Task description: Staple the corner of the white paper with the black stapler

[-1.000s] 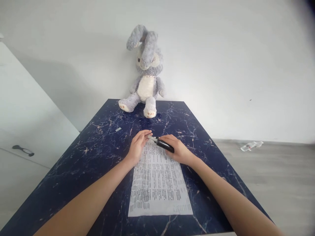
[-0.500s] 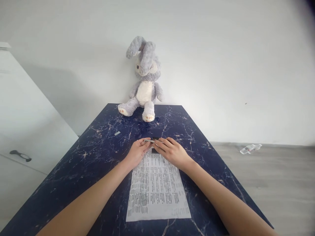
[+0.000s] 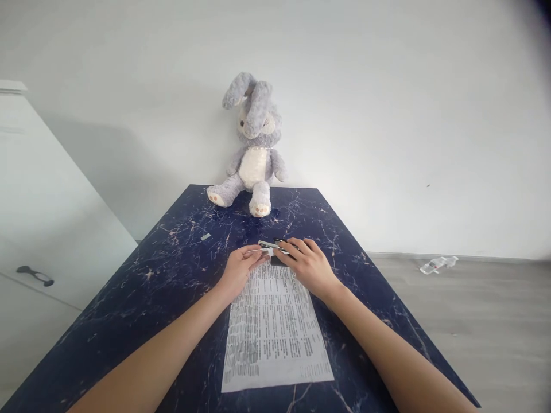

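Note:
A printed sheet of paper lies on the dark blue marbled table. Over its far end, my right hand is closed on a black and silver stapler-like tool, whose silver end points left. The rest of the tool is hidden under the fingers. My left hand is just left of that end, fingers bent together over the paper's far left corner; whether it pinches anything is too small to tell.
A grey plush rabbit sits at the table's far edge against the wall. A small pale strip lies left of the hands. White drawers stand left; clear plastic packaging lies on the floor at right.
My right hand has shifted slightly right with the tool, and a gap has opened between the hands. More of the tool's silver end shows. The view has tipped slightly.

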